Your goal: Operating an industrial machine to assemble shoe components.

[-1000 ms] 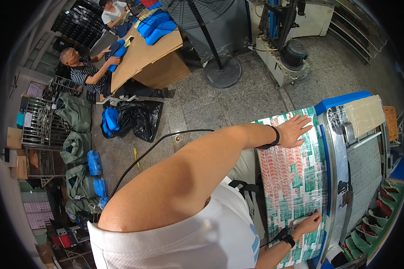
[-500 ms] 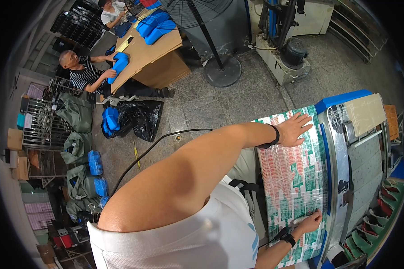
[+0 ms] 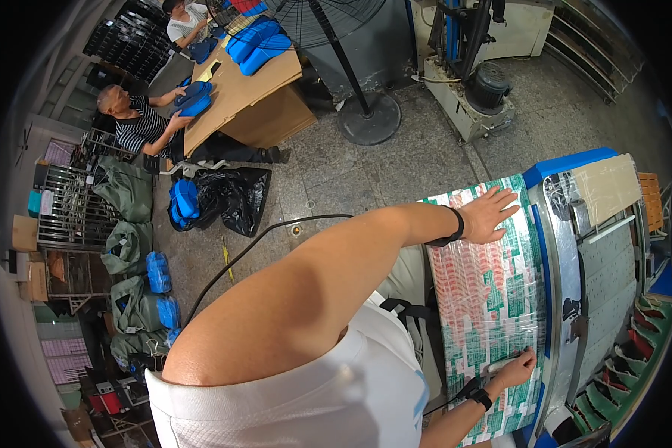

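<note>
My left hand [image 3: 489, 215] lies flat with fingers spread on the far-left end of a table top [image 3: 467, 280] covered in green, white and red printed sheet under shiny clear film. Toward the table's other end, my right hand [image 3: 514, 369] is closed, its fingertips pressed together near the table's far edge. What it pinches, if anything, is too small to make out. Beside that hand's wrist is a small black object [image 3: 469, 388], partly hidden, with a whitish piece [image 3: 496, 366] near the palm.
Beyond the table stands a metal-framed machine [image 3: 564, 246] with a blue edge. A floor fan [image 3: 369, 119] and a machine with a motor [image 3: 489, 89] stand farther left. A person in a striped shirt [image 3: 131, 123] sits at a cardboard-topped table [image 3: 239, 89]. A black cable [image 3: 261, 235] crosses the floor.
My two hands stay where they were. The seated person in stripes has turned and lifted the blue padded piece, so its darker side now shows.
</note>
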### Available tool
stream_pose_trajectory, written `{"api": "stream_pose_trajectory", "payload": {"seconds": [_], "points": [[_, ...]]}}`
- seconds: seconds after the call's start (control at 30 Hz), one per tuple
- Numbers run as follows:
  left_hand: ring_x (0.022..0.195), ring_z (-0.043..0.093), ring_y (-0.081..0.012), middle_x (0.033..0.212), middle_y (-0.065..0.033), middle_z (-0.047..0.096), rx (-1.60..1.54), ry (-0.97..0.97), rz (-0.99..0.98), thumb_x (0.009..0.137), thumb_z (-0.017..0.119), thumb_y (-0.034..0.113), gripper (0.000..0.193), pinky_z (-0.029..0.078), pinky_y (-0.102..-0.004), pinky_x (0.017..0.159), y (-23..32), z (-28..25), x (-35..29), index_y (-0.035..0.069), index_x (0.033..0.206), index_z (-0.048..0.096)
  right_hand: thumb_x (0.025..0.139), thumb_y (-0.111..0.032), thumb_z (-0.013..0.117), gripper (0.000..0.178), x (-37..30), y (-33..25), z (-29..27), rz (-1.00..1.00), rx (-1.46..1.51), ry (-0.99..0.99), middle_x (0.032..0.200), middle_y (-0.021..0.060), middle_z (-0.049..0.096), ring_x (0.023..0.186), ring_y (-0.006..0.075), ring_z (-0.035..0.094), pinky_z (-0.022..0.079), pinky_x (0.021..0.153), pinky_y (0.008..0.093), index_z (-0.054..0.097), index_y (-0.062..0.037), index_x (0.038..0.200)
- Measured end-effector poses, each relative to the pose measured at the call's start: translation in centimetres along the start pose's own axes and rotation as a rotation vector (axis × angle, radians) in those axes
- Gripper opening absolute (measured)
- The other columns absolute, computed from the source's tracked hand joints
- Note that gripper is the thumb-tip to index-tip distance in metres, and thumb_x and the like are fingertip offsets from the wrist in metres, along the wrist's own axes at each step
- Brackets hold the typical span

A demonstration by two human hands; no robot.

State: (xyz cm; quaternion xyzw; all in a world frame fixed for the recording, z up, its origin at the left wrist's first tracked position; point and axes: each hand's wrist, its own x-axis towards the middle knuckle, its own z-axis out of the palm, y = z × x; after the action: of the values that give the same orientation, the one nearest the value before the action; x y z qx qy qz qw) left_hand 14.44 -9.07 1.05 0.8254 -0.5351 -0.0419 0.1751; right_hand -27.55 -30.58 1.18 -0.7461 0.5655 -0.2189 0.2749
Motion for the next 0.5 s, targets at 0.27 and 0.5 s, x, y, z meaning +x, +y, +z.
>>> {"api": "stream_pose_trajectory", "payload": {"seconds": [0.27,0.5], "points": [[0.170,0.016,-0.0420,0.181,-0.0255,0.024,0.011,-0.005,-0.005,0.111,0.045,0.046,0.078,0.012,-0.0600,0.139,0.06,-0.04,-0.04,0.001,0.173,0.032,0.115,-0.038,0.055,0.042,0.09,0.35,0.07,-0.007,-0.005,-0.005,0.116,0.0115,0.083,0.099,0.0262,0.079,0.061,0.086,0.0418,0.082,-0.0066,0.121],[0.170,0.015,-0.0418,0.181,-0.0255,0.024,-0.015,-0.007,-0.003,0.111,0.045,0.046,0.078,0.012,-0.0600,0.139,0.06,-0.14,0.01,0.001,0.173,0.032,0.116,-0.038,0.054,0.044,0.18,0.53,0.19,-0.018,-0.009,0.003,0.117,0.0124,0.083,0.100,0.0274,0.079,0.062,0.087,0.0421,0.082,-0.0050,0.122]]}}
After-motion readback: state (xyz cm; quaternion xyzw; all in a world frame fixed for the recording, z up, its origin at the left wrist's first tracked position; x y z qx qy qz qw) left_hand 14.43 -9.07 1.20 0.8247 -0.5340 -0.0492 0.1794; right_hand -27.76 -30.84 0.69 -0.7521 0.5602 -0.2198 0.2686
